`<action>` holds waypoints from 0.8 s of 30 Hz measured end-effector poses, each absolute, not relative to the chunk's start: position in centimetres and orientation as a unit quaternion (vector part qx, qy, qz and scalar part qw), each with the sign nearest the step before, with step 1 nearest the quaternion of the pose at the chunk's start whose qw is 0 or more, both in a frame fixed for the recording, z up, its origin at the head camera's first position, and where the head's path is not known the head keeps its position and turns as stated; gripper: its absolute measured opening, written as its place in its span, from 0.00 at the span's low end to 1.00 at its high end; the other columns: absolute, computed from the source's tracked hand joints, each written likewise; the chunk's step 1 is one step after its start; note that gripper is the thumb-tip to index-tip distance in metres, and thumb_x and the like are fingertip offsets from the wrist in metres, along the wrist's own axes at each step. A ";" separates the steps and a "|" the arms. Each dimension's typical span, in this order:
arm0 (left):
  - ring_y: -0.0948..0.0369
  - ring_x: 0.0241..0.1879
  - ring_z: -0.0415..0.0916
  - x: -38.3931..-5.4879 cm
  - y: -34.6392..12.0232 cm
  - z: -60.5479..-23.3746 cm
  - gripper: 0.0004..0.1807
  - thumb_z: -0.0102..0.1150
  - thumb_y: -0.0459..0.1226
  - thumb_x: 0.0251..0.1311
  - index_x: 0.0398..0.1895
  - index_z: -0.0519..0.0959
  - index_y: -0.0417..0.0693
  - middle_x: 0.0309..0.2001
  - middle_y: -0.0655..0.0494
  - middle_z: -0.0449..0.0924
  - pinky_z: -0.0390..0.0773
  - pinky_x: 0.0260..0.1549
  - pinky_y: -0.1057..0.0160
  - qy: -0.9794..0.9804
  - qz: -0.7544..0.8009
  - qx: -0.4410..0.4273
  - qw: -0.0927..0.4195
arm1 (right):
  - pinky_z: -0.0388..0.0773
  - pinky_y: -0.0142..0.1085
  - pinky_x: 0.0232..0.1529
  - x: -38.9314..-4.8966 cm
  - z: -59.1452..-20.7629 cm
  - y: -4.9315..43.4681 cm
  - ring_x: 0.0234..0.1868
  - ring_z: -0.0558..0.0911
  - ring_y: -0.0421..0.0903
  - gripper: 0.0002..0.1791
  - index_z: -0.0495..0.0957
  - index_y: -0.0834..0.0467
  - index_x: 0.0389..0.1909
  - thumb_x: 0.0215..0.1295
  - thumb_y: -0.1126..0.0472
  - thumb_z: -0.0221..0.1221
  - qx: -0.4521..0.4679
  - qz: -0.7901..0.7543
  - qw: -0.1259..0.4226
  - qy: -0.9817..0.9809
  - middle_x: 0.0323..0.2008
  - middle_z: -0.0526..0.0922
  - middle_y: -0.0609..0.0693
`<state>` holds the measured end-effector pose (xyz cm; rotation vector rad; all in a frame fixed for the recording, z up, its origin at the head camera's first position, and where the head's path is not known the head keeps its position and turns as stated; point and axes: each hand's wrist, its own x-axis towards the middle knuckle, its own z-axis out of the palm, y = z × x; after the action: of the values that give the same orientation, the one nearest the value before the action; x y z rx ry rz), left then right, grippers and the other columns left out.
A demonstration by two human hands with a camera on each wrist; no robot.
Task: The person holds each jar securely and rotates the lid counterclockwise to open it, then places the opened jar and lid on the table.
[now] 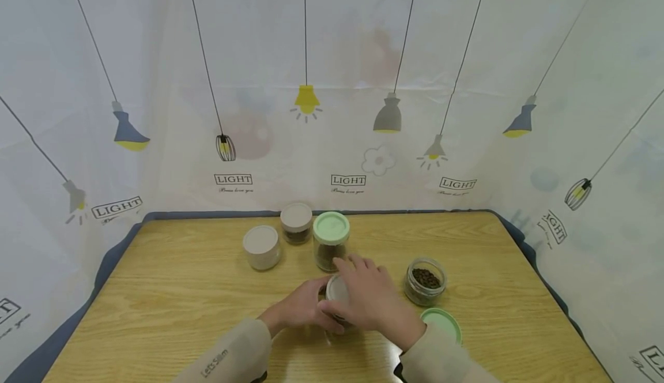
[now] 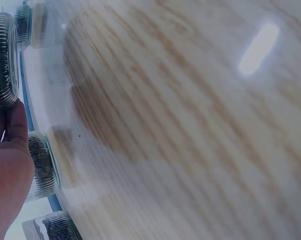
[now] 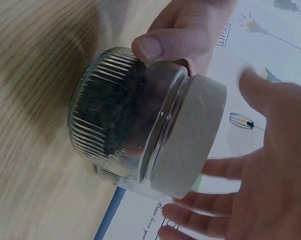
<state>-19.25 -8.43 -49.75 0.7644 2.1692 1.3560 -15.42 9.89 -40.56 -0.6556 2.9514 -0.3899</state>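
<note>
Head view: the held jar (image 1: 337, 289) was between the left hand (image 1: 303, 308) and right hand (image 1: 369, 296), above the wooden table (image 1: 197, 290). Just beyond stood the green-lidded jar (image 1: 331, 230), with a near pale-lidded jar (image 1: 261, 244) and a far pale-lidded jar (image 1: 296, 221) to its left. At right were the open jar (image 1: 422, 299) of dark beans (image 1: 426, 278) and the green lid (image 1: 450, 316), partly covered by the right sleeve (image 1: 433, 360).

Left wrist view: the left fingers gripped ribbed glass.

Right wrist view: the left thumb pressed the jar's smooth shoulder; the right fingers were spread around its matte lid (image 3: 190, 137), thumb clear, other contact unclear.
</note>
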 end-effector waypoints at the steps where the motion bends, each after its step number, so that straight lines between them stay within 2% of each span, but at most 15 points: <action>1: 0.64 0.57 0.74 -19.2 -8.4 -49.7 0.43 0.76 0.46 0.46 0.67 0.67 0.60 0.59 0.64 0.76 0.74 0.56 0.62 0.788 0.497 0.277 0.236 | 0.71 0.60 0.56 -15.4 -40.7 9.8 0.63 0.71 0.62 0.47 0.66 0.51 0.68 0.56 0.23 0.52 -0.194 -0.118 0.037 0.973 0.64 0.70 0.59; 5: 0.64 0.55 0.75 -19.1 -8.3 -49.7 0.41 0.77 0.45 0.46 0.66 0.68 0.60 0.58 0.63 0.77 0.75 0.54 0.62 0.783 0.504 0.274 0.241 | 0.75 0.56 0.50 -15.2 -41.0 9.4 0.57 0.75 0.60 0.49 0.68 0.51 0.65 0.53 0.19 0.49 -0.148 -0.093 0.030 0.984 0.58 0.74 0.59; 13: 0.64 0.54 0.75 -19.0 -8.3 -49.5 0.41 0.76 0.47 0.46 0.65 0.69 0.58 0.57 0.62 0.77 0.74 0.54 0.62 0.785 0.503 0.281 0.228 | 0.79 0.50 0.34 -14.9 -41.2 9.1 0.49 0.76 0.56 0.51 0.69 0.53 0.63 0.47 0.21 0.57 -0.143 -0.103 0.035 0.984 0.51 0.74 0.59; 19: 0.63 0.56 0.74 -19.0 -8.2 -49.6 0.43 0.77 0.45 0.44 0.67 0.68 0.59 0.58 0.62 0.77 0.74 0.56 0.61 0.790 0.498 0.272 0.233 | 0.79 0.49 0.31 -14.8 -41.2 9.2 0.47 0.75 0.54 0.39 0.72 0.53 0.59 0.53 0.32 0.62 -0.173 -0.120 0.042 0.977 0.48 0.75 0.56; 24: 0.63 0.58 0.73 -18.9 -8.3 -49.6 0.47 0.78 0.45 0.43 0.69 0.65 0.62 0.59 0.65 0.75 0.72 0.58 0.61 0.790 0.499 0.270 0.233 | 0.77 0.46 0.32 -15.0 -41.0 9.5 0.46 0.74 0.53 0.32 0.75 0.50 0.59 0.52 0.42 0.65 -0.210 -0.129 0.043 0.968 0.48 0.75 0.56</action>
<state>-18.94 -8.26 -49.61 0.7420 2.1692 1.3699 -15.03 9.48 -41.02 -0.6431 2.9611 -0.3959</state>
